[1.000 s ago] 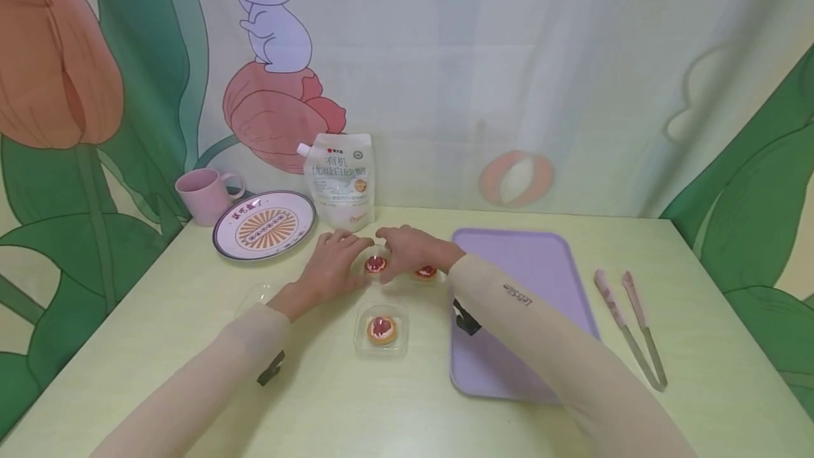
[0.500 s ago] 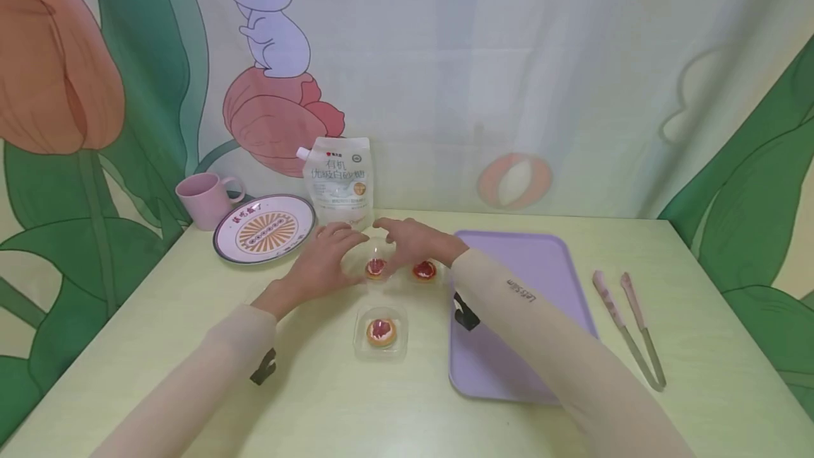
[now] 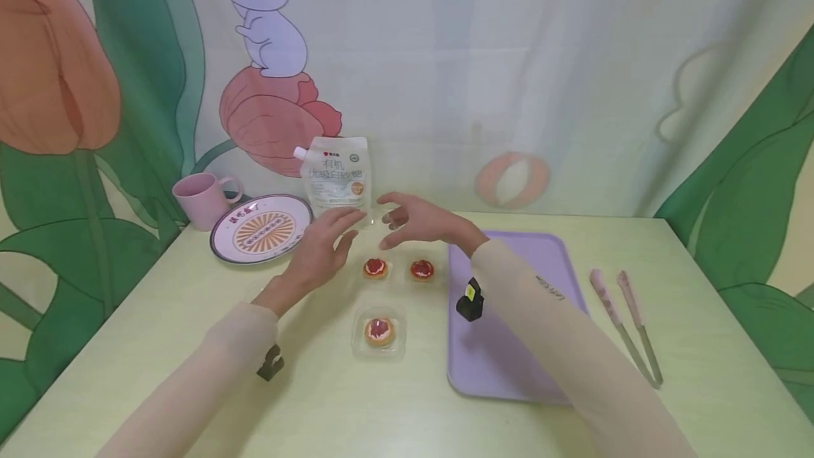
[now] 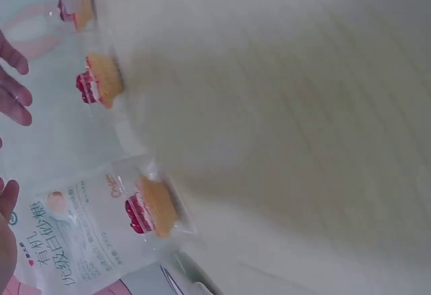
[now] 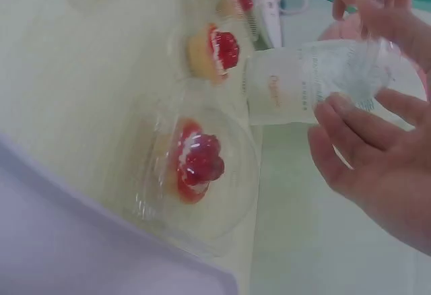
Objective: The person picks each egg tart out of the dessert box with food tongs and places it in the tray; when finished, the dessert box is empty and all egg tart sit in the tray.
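- Uncovering tarts looks like the step in hand: the clear lid (image 5: 367,73) is up in the air, apart from the table, with the middle tart (image 3: 375,268) below and seemingly bare.
- The left hand (image 3: 318,253) and right hand (image 3: 426,221) appear to pinch that lid between them, fingers bent about its edge; its exact contact points are hard to tell.
- The next move probably calls for a clean sideways path, keeping the lid away from the tart's topping.
- Beside it, the right tart (image 3: 422,271) sits under a dome, plain in the right wrist view but faint from the head; nearer the person is the boxed front tart (image 3: 379,332).
- The left wrist view shows another tart (image 4: 151,207) before the white pouch (image 3: 340,175); from the head, the left hand seems to hide it.
- Farther right lies the purple tray (image 3: 480,366).
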Demonstrator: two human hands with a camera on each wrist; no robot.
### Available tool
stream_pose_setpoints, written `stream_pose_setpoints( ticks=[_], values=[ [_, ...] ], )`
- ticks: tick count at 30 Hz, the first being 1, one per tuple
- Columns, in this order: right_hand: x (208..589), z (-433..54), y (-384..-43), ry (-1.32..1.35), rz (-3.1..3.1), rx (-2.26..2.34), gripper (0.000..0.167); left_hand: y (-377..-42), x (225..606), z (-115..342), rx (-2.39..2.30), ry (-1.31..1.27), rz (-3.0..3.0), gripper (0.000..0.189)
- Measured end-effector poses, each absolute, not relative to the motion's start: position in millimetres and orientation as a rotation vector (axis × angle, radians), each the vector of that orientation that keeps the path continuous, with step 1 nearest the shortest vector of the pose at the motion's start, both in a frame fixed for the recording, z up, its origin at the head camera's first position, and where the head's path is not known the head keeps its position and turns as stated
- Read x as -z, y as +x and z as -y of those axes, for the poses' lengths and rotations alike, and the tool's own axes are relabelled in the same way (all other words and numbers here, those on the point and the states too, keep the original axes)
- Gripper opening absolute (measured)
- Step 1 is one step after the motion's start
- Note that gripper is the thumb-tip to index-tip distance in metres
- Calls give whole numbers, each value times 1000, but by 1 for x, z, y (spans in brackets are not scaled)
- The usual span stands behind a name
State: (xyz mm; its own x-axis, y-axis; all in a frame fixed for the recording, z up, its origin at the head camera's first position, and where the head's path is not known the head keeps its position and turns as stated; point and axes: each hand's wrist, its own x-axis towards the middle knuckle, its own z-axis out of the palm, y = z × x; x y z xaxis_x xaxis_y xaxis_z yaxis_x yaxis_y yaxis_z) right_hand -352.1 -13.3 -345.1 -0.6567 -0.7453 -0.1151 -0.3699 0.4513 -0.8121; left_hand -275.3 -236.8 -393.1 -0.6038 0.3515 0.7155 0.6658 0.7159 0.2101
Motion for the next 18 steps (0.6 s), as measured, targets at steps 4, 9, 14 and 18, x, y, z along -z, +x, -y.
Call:
stream_pose_setpoints(
  ticks=[4, 9, 14, 18],
  values=[
    [345, 6, -353, -849, -2031, 1229, 75, -275, 386, 232, 651, -759, 2190, 32],
    [347, -3, -352, -781, -1832, 1356, 64, -278, 382, 227, 669, -737, 2154, 31],
    [350, -11, -349, -732, -1739, 1449, 60, -279, 381, 222, 675, -708, 2171, 33],
    [350, -11, -347, -698, -1733, 1478, 59, -282, 382, 219, 672, -650, 2195, 34]
  ],
)
